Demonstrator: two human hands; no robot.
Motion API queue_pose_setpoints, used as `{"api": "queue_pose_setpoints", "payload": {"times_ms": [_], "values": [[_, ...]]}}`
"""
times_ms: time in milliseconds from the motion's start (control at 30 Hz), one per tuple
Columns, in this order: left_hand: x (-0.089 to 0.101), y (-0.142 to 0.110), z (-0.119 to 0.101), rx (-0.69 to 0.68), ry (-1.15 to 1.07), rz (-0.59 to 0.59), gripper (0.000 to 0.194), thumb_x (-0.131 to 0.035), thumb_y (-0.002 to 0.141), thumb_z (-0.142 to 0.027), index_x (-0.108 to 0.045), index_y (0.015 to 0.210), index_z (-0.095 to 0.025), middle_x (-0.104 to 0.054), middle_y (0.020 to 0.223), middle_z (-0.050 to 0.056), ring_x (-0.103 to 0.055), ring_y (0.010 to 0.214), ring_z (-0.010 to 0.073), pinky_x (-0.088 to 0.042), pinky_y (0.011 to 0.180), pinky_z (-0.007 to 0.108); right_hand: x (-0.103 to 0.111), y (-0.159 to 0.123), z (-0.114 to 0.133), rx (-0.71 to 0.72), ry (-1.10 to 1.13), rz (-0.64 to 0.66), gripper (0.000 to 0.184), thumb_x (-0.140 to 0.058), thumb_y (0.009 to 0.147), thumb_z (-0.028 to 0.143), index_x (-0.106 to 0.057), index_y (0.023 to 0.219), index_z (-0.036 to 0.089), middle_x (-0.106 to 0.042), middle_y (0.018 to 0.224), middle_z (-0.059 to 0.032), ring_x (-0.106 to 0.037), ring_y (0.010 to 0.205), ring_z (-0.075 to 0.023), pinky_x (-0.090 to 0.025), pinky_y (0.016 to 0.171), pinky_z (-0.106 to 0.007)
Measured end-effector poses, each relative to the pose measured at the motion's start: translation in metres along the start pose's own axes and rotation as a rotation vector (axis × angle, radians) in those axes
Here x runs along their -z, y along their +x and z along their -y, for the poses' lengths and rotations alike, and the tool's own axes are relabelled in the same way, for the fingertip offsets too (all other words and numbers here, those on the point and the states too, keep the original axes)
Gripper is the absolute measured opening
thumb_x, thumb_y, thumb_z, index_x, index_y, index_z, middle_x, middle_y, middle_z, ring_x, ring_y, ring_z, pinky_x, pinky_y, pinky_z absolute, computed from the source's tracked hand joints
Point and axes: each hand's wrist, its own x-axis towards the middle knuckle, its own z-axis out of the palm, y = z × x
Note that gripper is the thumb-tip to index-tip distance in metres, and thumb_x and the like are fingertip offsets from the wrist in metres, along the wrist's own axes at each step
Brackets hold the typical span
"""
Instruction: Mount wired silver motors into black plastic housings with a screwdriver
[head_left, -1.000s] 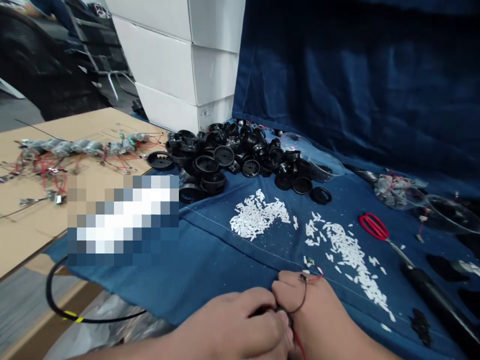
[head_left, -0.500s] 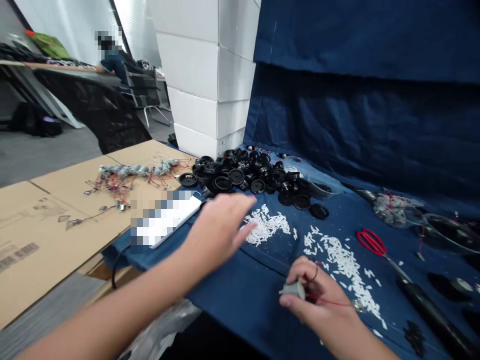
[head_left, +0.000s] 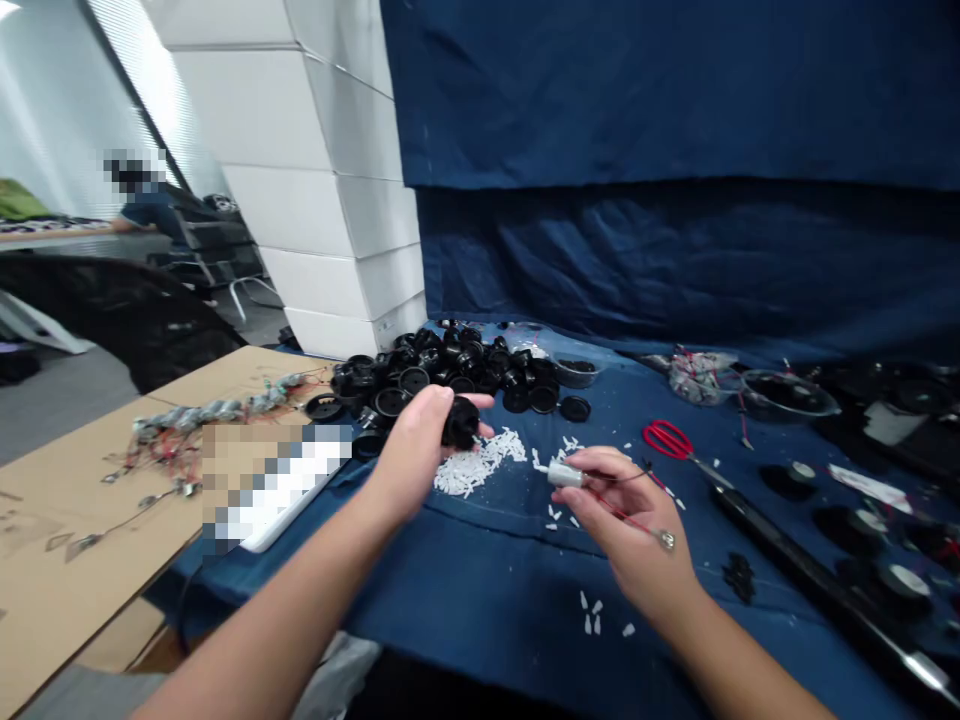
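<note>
My left hand is closed round a black round plastic part, held just in front of the heap of similar black parts. My right hand pinches a small grey motor between thumb and fingers; its red and black wires trail over the palm to a small metal end. Both hands hover above the blue cloth, near a pile of small white pieces.
Red-handled scissors and a long black tool lie to the right. Wired motors lie on cardboard at the left. White boxes stand behind; clear dishes and more black parts at the far right. A person sits far left.
My left hand left the right hand, reached to the black heap and now holds a black part. The right hand keeps the motor. The camera has lifted and turned.
</note>
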Motion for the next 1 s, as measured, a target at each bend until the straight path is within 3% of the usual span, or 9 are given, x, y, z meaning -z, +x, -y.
{"api": "queue_pose_setpoints", "payload": {"times_ms": [133,233,333,500,633,700,833,1000], "values": [[-0.058,-0.033,-0.004,0.125,-0.347,0.039,0.032,-0.035,0.107,-0.053,-0.048,0.103,-0.023,-0.067,0.102,0.003,-0.062,0.066,0.0144,-0.05,0.051,0.024,-0.003,-0.006,0.009,0.216,-0.062,0.068,0.025,-0.081,0.087,0.017,-0.078,0.109,0.027,-0.065,0.112,-0.0041,-0.069,0.083,-0.0098,-0.059,0.068,-0.018],[-0.077,-0.047,0.0,0.194,-0.486,0.055,0.036,-0.04,0.105,-0.053,-0.057,0.11,-0.021,-0.062,0.099,0.003,-0.057,0.067,0.013,-0.044,0.048,0.02,-0.003,-0.01,0.009,0.22,-0.085,0.118,0.028,-0.079,0.088,0.015,-0.076,0.113,0.026,-0.066,0.112,-0.0046,-0.07,0.088,-0.0116,-0.063,0.076,-0.022],[-0.079,-0.049,0.007,0.232,-0.545,0.063,0.038,-0.046,0.103,-0.053,-0.065,0.103,-0.019,-0.06,0.095,0.003,-0.054,0.069,0.0131,-0.043,0.047,0.019,-0.002,-0.012,0.006,0.161,-0.128,0.116,0.025,-0.08,0.089,0.019,-0.075,0.114,0.024,-0.067,0.111,-0.0057,-0.072,0.092,-0.0151,-0.066,0.082,-0.028],[-0.077,-0.051,0.015,0.218,-0.56,0.111,0.035,-0.046,0.108,-0.047,-0.067,0.101,-0.02,-0.063,0.095,0.003,-0.055,0.074,0.0144,-0.045,0.053,0.02,-0.002,-0.014,0.0,0.188,-0.231,0.12,0.024,-0.082,0.089,0.022,-0.076,0.112,0.025,-0.07,0.109,-0.0056,-0.073,0.096,-0.0164,-0.065,0.085,-0.029],[-0.078,-0.055,0.018,0.167,-0.52,0.101,0.038,-0.041,0.111,-0.045,-0.068,0.101,-0.021,-0.068,0.104,0.006,-0.063,0.096,0.0192,-0.055,0.082,0.028,-0.001,-0.013,-0.001,0.156,-0.237,0.101,0.024,-0.082,0.089,0.024,-0.076,0.112,0.024,-0.071,0.11,-0.0057,-0.075,0.092,-0.0159,-0.066,0.08,-0.027],[-0.079,-0.056,0.019,0.153,-0.519,0.089,0.04,-0.04,0.112,-0.044,-0.07,0.1,-0.02,-0.07,0.108,0.006,-0.064,0.106,0.0208,-0.054,0.097,0.032,0.001,-0.011,0.0,0.264,-0.324,0.132,0.025,-0.081,0.09,0.022,-0.076,0.114,0.024,-0.073,0.109,-0.0059,-0.074,0.097,-0.0176,-0.065,0.085,-0.031],[-0.08,-0.058,0.021,0.226,-0.593,0.161,0.038,-0.042,0.112,-0.041,-0.073,0.102,-0.02,-0.075,0.113,0.007,-0.068,0.112,0.0221,-0.054,0.102,0.035,0.009,-0.006,0.0,0.551,-0.496,0.231,0.031,-0.08,0.09,0.017,-0.073,0.119,0.025,-0.076,0.108,-0.0053,-0.073,0.11,-0.0201,-0.063,0.098,-0.038],[-0.083,-0.058,0.019,0.328,-0.625,0.156,0.038,-0.047,0.108,-0.041,-0.076,0.105,-0.017,-0.078,0.118,0.011,-0.07,0.117,0.0259,-0.052,0.11,0.041,0.011,-0.007,-0.007,0.608,-0.572,0.267,0.036,-0.076,0.091,0.012,-0.07,0.124,0.026,-0.076,0.113,-0.0062,-0.074,0.107,-0.0195,-0.064,0.096,-0.039]]}}
